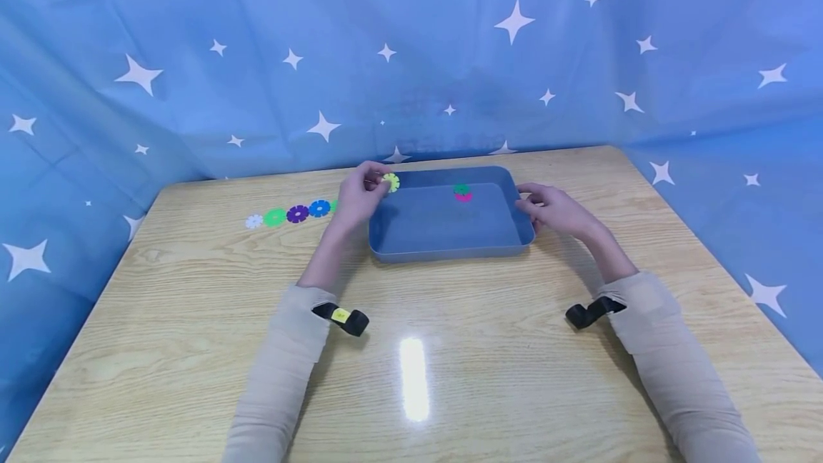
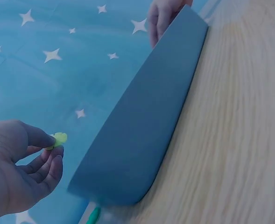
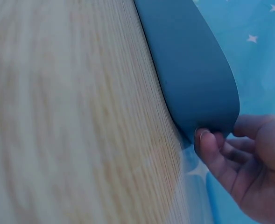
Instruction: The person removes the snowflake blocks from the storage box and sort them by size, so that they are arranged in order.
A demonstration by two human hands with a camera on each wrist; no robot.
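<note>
My left hand [image 1: 360, 196] pinches a yellow notched disc [image 1: 391, 182] between thumb and fingers, over the left end of a blue-grey tray [image 1: 444, 228]. The left wrist view shows that disc [image 2: 59, 139] edge-on at the fingertips, beside the tray's wall [image 2: 142, 116]. At the opposite end, my right hand [image 1: 558, 213] grips the tray's right wall, its fingers [image 3: 211, 151] against the outside and the rim. Inside the tray lie a dark green disc [image 1: 461, 189] and a pink disc [image 1: 464, 198], overlapping in the head view.
Left of the tray, a row of notched discs lies on the wooden table [image 1: 193, 306]: a white one [image 1: 253, 221], a light green one [image 1: 274, 217], a purple one [image 1: 298, 214], a blue one [image 1: 319, 208] and a green one partly behind my left hand. A starry blue curtain [image 1: 450, 56] hangs behind.
</note>
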